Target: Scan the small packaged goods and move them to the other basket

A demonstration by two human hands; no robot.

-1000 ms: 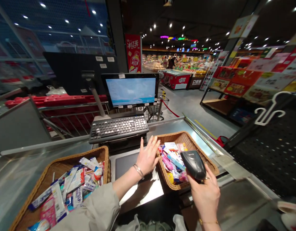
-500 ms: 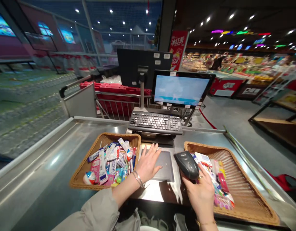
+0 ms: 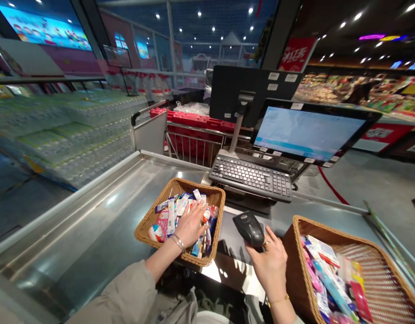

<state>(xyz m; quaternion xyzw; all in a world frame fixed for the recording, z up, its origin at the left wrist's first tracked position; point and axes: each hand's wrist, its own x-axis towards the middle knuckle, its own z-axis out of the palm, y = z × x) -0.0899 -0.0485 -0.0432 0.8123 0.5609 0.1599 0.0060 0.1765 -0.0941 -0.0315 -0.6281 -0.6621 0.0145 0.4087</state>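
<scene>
My left hand point(image 3: 191, 226) rests open on the colourful small packets point(image 3: 172, 217) that fill a wicker basket point(image 3: 160, 208), its fingers lying among them. My right hand point(image 3: 270, 265) grips a black handheld barcode scanner point(image 3: 248, 228) just above the steel counter, between the two baskets. To the right stands a second wicker basket point(image 3: 386, 252), holding packets and toothbrush-like boxes point(image 3: 332, 279). The bottom of the left basket is hidden by its contents.
A black keyboard point(image 3: 250, 178) and a monitor point(image 3: 308, 133) stand beyond the baskets on the steel checkout counter point(image 3: 75, 216). Behind them are a shopping cart point(image 3: 194, 146) and a red rope point(image 3: 331, 186). Shrink-wrapped bottled water point(image 3: 65, 126) is stacked at the left.
My left hand has moved from the black pad onto the packets in the left basket. The view has swung left, shifting the counter and baskets rightward. The scanner stays in my right hand.
</scene>
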